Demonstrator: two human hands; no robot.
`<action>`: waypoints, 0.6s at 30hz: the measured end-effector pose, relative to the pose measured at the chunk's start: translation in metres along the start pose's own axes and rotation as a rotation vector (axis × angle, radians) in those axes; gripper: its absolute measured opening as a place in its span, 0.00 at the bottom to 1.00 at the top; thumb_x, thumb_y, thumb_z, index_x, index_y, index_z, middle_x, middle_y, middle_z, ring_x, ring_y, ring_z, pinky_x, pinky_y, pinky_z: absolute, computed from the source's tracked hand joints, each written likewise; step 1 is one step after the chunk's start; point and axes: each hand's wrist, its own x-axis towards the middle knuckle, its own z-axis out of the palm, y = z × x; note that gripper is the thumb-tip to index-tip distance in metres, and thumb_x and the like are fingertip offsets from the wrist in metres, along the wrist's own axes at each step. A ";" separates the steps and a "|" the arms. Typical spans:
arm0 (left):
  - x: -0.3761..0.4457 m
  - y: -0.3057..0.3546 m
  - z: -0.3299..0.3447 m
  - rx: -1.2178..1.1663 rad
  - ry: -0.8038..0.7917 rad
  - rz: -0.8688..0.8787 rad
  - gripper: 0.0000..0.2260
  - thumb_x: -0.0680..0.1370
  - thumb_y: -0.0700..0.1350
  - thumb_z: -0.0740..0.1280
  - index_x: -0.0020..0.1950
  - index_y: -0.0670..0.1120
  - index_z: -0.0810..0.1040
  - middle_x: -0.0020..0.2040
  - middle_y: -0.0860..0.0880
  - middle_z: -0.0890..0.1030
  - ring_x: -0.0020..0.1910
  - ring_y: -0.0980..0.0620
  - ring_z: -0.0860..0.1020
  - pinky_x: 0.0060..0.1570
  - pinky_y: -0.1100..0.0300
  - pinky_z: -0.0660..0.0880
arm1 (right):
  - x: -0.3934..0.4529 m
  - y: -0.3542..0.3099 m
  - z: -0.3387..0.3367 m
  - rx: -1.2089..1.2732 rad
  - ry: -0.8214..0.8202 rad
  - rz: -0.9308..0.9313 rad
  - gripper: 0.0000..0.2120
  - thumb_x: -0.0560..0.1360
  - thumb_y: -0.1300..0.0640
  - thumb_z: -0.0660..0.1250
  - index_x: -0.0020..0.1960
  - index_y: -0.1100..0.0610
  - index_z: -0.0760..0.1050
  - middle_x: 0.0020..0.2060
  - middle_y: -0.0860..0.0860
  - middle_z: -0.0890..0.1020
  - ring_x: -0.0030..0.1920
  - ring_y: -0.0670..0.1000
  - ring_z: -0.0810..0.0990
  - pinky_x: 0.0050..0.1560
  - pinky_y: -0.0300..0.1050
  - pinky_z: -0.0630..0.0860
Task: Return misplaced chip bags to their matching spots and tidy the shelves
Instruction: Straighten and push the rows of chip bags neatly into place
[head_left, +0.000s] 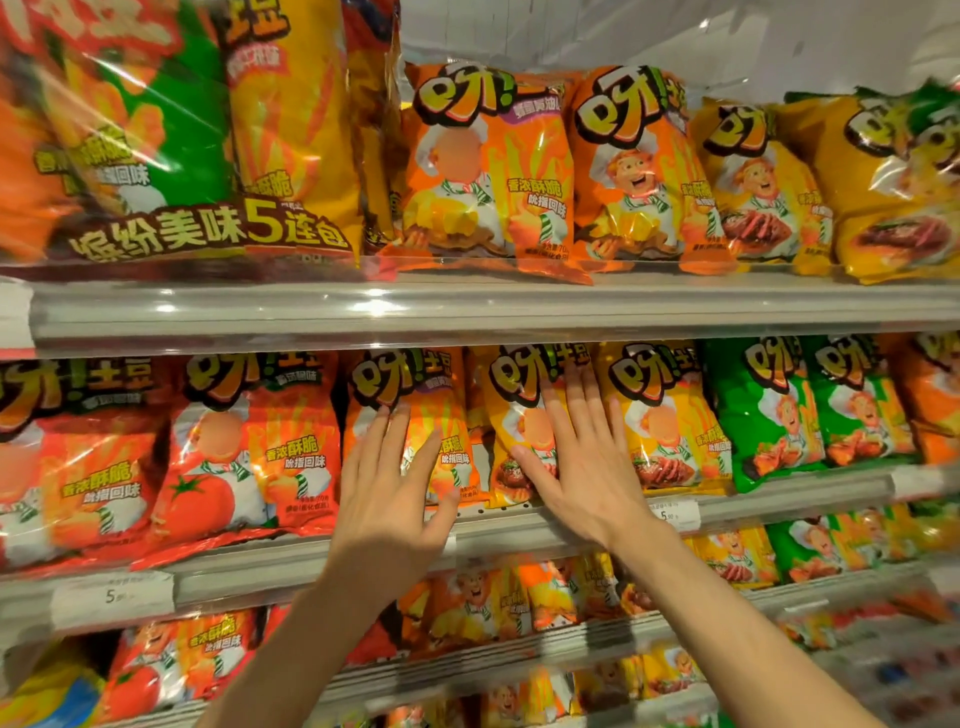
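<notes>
On the middle shelf (467, 540) stands a row of chip bags. My left hand (395, 483) lies flat, fingers spread, against an orange chip bag (400, 395). My right hand (582, 462) presses flat on the yellow chip bag (519, 384) beside it. Neither hand grips anything. To the left stand red tomato chip bags (244, 441). More yellow bags (660, 415) and then green chip bags (763, 415) follow to the right.
The upper shelf (467, 306) carries a large five-pack bundle (156, 156) at left, then orange bags (493, 166) and yellow bags (753, 182). Lower shelves (519, 660) hold more mixed chip bags. Price tags (111, 597) sit on the shelf rails.
</notes>
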 end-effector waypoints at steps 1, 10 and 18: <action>-0.001 -0.001 0.001 -0.016 0.016 0.010 0.27 0.78 0.58 0.60 0.75 0.51 0.70 0.81 0.44 0.58 0.81 0.45 0.53 0.77 0.42 0.53 | 0.000 -0.001 -0.001 0.002 -0.005 0.010 0.37 0.81 0.31 0.44 0.82 0.52 0.49 0.82 0.56 0.50 0.81 0.55 0.40 0.79 0.60 0.40; -0.002 0.010 0.002 -0.134 0.189 -0.001 0.24 0.76 0.54 0.65 0.68 0.43 0.78 0.74 0.39 0.70 0.75 0.40 0.66 0.73 0.42 0.61 | -0.026 -0.014 -0.015 0.152 -0.019 0.105 0.37 0.81 0.33 0.46 0.82 0.51 0.42 0.81 0.54 0.41 0.80 0.52 0.36 0.80 0.55 0.41; -0.003 0.118 -0.001 -0.379 0.143 -0.127 0.26 0.79 0.56 0.67 0.76 0.53 0.67 0.76 0.54 0.64 0.74 0.61 0.63 0.72 0.57 0.60 | -0.059 0.053 -0.051 0.351 0.084 0.195 0.37 0.82 0.37 0.55 0.82 0.51 0.45 0.82 0.52 0.47 0.81 0.50 0.45 0.80 0.52 0.48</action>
